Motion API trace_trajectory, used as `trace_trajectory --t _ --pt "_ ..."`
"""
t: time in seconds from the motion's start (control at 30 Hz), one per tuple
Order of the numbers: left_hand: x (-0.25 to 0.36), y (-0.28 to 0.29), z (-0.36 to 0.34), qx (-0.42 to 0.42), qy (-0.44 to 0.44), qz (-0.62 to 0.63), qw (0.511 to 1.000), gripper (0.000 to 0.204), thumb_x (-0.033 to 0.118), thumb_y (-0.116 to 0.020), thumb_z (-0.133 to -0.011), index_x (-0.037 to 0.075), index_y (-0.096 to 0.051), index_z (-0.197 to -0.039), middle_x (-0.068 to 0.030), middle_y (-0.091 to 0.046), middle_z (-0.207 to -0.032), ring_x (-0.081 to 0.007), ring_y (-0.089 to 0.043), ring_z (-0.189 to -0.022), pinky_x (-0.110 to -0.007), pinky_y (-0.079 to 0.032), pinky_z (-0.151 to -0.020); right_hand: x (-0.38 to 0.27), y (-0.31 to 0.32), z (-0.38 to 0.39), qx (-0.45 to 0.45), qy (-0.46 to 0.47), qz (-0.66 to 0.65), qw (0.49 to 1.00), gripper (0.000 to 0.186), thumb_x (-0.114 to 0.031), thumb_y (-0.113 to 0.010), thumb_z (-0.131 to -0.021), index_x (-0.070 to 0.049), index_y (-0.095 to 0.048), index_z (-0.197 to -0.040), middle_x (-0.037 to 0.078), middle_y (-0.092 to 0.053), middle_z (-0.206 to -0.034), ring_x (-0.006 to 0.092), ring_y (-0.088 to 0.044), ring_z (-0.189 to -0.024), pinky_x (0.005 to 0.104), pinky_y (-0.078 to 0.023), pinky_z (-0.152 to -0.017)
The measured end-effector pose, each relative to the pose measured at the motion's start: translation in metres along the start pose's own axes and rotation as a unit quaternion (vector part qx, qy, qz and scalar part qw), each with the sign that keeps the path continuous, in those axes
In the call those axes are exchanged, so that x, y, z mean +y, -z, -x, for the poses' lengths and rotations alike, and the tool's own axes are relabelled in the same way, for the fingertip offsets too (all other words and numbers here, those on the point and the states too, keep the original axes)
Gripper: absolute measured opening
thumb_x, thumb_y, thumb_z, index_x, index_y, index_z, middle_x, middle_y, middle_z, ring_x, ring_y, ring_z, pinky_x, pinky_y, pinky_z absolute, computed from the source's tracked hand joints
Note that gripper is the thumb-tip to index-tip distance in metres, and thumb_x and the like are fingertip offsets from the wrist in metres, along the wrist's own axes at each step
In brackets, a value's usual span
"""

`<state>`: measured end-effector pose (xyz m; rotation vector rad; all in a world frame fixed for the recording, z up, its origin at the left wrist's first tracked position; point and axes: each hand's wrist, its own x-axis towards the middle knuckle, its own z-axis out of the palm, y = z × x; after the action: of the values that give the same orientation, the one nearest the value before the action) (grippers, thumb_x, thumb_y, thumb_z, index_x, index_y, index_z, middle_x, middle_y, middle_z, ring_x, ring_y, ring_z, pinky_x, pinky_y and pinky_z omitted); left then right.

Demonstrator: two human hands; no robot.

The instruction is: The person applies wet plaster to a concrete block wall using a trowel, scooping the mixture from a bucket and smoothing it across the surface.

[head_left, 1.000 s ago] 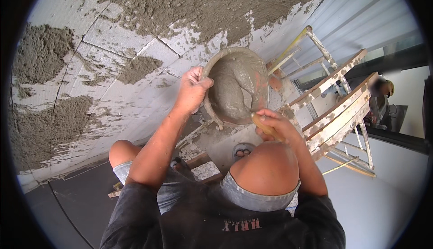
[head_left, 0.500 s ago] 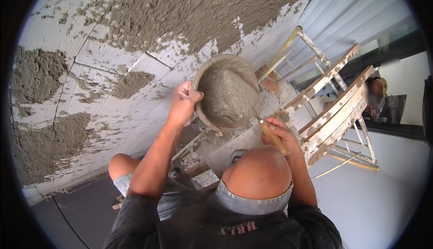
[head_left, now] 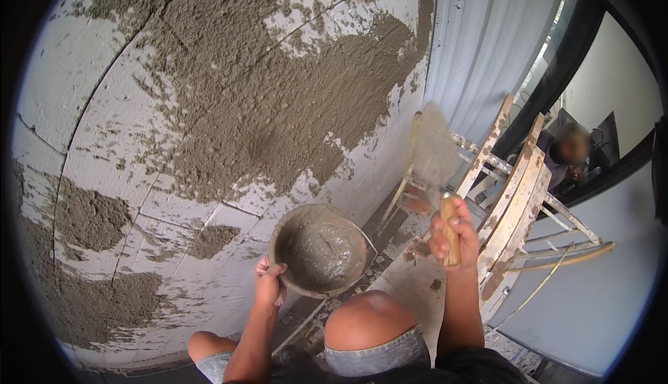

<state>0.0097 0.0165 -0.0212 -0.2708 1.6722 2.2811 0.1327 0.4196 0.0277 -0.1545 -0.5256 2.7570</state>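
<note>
My left hand [head_left: 270,281] is closed on the left rim of a round bucket [head_left: 278,227]. Wet grey mortar [head_left: 320,248] fills part of the bucket, and its thin wire handle hangs at the right side. In my right hand [head_left: 467,234], the wooden handle of a trowel [head_left: 451,241] is gripped upright. Its pointed blade is smeared by motion and coloured like mortar; whether a load lies on it I cannot tell. The trowel is apart from the bucket, above and to its right. Ahead stands a white block wall [head_left: 104,140] with rough mortar patches [head_left: 257,98] on it.
Splattered wooden ladders or trestles [head_left: 511,206] stand close at my right. Beyond them a person [head_left: 560,154] shows through a dark-framed opening. Ribbed pale sheeting [head_left: 480,36] meets the wall's right end. My bare knee [head_left: 372,321] is below the bucket, over a splattered board [head_left: 417,286].
The trowel has come out of the bucket and risen to the right in my right hand. My view has tilted up toward the wall; the left hand still grips the bucket.
</note>
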Motion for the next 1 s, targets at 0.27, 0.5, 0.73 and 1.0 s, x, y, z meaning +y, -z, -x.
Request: trace_trajectory --t 0.27,0.5,0.73,1.0 --pt "0.042 0.066 0.084 0.109 0.000 -0.003 0.994 0.022 -0.008 -0.056 -0.075 0.000 -0.065 -0.094 -0.0122 -0.071 -0.092 -0.0216 -0.070 -0.078 -0.036 -0.059 -0.081 -0.058 -0.071 -0.101 0.143 0.525 0.179 0.820 0.048 0.002 -0.061 -0.094 -0.008 -0.041 -0.136 0.016 -0.062 -0.101 0.0176 -0.061 -0.067 0.0292 -0.053 -0.053" --pt "0.076 0.066 0.147 0.194 -0.058 -0.007 0.979 0.028 -0.006 -0.057 -0.074 -0.003 -0.066 -0.099 -0.0146 -0.072 -0.096 -0.0259 -0.070 -0.082 -0.040 -0.060 -0.084 0.045 -0.103 -0.238 0.335 0.433 0.357 0.757 0.039 0.005 -0.064 -0.090 0.000 -0.045 -0.124 0.017 -0.061 -0.106 0.0233 -0.065 -0.083 0.0358 -0.056 -0.069" --pt "0.059 0.102 0.160 0.221 -0.040 0.021 0.974 0.028 -0.005 -0.056 -0.076 0.000 -0.063 -0.103 -0.0119 -0.071 -0.097 -0.0243 -0.069 -0.089 -0.041 -0.059 -0.086 0.200 -0.190 -0.131 -0.228 0.284 0.377 0.851 0.043 -0.003 -0.067 -0.092 -0.004 -0.047 -0.131 0.010 -0.059 -0.092 0.0135 -0.060 -0.073 0.0306 -0.051 -0.054" --pt "0.041 0.059 0.099 0.155 -0.008 -0.048 0.987 0.010 -0.004 -0.058 -0.079 0.005 -0.059 -0.084 -0.0057 -0.066 -0.085 -0.0154 -0.062 -0.074 -0.031 -0.055 -0.073 0.146 0.003 -0.012 -0.346 -0.298 0.526 0.718 0.042 -0.019 -0.064 -0.098 -0.001 -0.053 -0.134 0.009 -0.066 -0.107 0.0198 -0.064 -0.096 0.0389 -0.052 -0.083"
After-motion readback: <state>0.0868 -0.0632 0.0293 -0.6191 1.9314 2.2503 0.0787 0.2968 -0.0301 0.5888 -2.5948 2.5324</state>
